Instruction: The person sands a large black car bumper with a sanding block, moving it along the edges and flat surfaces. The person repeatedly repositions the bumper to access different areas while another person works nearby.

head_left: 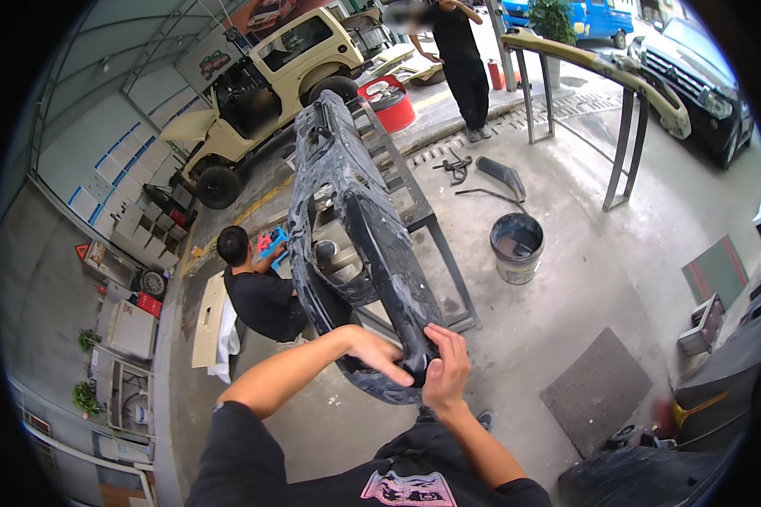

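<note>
"Beneath both hands, at the near end: what is it?"

"One long dark body part (376, 232), bumper-like, patchy black and grey. It runs forward and slightly left from the hands, with openings along its length."

"State of the left hand (374, 348)?"

"Laid across the near end, touching, thumb pointing toward the other hand. Most of its fingers are hidden; I cannot tell whether they close around the part."

"And the right hand (448, 370)?"

"Touching the right side of the same end, fingers together and extended forward along the edge, thumb set apart. Firmness of hold: cannot tell. The two hands are near each other."

"Support?"

"Grey metal stand (452, 266), visible ahead of the right hand, under and along the part."

"Surroundings, relative to the hands?"

"Forward and right: bucket (516, 272) with dark contents, on the floor. Beyond it, a dark curved tube (500, 175). Well to the right: flat grey mat (596, 390). Forward and left: a crouching person (260, 294) in dark clothing, beside the part. Far ahead: a red tub (391, 117), and a standing person (467, 72) to its right."

"Farther still?"

"Beige vehicle (292, 78), ahead and left of the hands, past the part's far end."
</note>
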A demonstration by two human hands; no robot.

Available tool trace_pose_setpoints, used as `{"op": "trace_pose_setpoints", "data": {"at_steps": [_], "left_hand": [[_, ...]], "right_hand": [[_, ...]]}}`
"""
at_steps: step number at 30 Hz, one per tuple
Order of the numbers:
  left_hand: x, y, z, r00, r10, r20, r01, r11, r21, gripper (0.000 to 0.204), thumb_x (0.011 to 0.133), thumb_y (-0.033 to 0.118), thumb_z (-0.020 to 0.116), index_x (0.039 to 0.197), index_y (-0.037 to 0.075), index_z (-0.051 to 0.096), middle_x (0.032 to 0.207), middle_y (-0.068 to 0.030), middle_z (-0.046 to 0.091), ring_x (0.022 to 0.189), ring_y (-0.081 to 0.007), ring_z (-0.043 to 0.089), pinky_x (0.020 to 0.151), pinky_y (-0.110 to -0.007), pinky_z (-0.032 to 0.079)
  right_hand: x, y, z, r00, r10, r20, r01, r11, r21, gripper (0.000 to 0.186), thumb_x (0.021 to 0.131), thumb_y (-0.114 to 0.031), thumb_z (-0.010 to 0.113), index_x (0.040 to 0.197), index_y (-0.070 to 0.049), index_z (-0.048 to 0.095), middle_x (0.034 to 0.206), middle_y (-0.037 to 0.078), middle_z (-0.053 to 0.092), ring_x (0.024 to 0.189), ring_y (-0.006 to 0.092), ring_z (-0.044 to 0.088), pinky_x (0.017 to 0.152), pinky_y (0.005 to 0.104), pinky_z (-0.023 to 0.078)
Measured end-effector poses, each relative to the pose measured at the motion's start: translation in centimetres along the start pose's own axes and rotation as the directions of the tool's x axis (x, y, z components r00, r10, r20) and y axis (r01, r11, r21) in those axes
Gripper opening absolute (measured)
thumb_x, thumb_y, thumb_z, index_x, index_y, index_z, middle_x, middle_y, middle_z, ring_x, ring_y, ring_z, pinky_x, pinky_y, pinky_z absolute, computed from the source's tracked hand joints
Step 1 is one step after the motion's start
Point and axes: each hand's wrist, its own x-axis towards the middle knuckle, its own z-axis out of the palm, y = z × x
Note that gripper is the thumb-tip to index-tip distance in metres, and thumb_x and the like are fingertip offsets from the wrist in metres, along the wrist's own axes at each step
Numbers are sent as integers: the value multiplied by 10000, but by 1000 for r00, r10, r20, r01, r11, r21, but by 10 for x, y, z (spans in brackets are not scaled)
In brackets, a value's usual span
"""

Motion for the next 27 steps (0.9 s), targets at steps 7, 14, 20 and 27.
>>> {"op": "trace_pose_setpoints", "data": {"at_steps": [7, 14, 20, 27], "left_hand": [[-2, 14, -8, 991, -82, 108, 85, 996, -24, 964, 894, 715, 559, 1235, -187, 531, 1179, -235, 636, 1084, -258, 590, 931, -386, 473], [5, 13, -6, 989, -103, 109, 104, 995, -5, 1046, 829, 727, 625, 1350, -168, 475, 1362, -273, 549, 1254, -318, 530, 1060, -381, 415], [-2, -3, 4, 997, 67, 45, -54, 969, -241, 948, 864, 650, 650, 1394, -114, 469, 1427, -226, 519, 1332, -281, 489, 1118, -370, 365], [5, -22, 16, 986, 169, 8, -155, 923, -353, 904, 874, 667, 625, 1312, -119, 539, 1243, -221, 635, 1144, -271, 602, 1011, -367, 449]], "right_hand": [[2, 0, 5, 1000, -2, 23, 3, 999, -41, 522, 984, -382, 401, 1158, 54, 629, 1164, 227, 643, 1046, 405, 594, 927, 463, 459], [-2, -1, 10, 998, 27, 56, -24, 999, -47, 519, 993, -354, 382, 1180, 74, 608, 1172, 243, 624, 1084, 394, 582, 944, 445, 444], [-5, 5, 11, 995, 60, 82, -57, 998, -35, 630, 1012, -469, 345, 1211, 78, 587, 1192, 217, 604, 1111, 323, 572, 957, 408, 427], [-10, 8, 13, 992, 85, 92, -88, 996, 22, 560, 994, -368, 368, 1224, 100, 570, 1215, 257, 592, 1139, 377, 565, 999, 444, 415]]}}
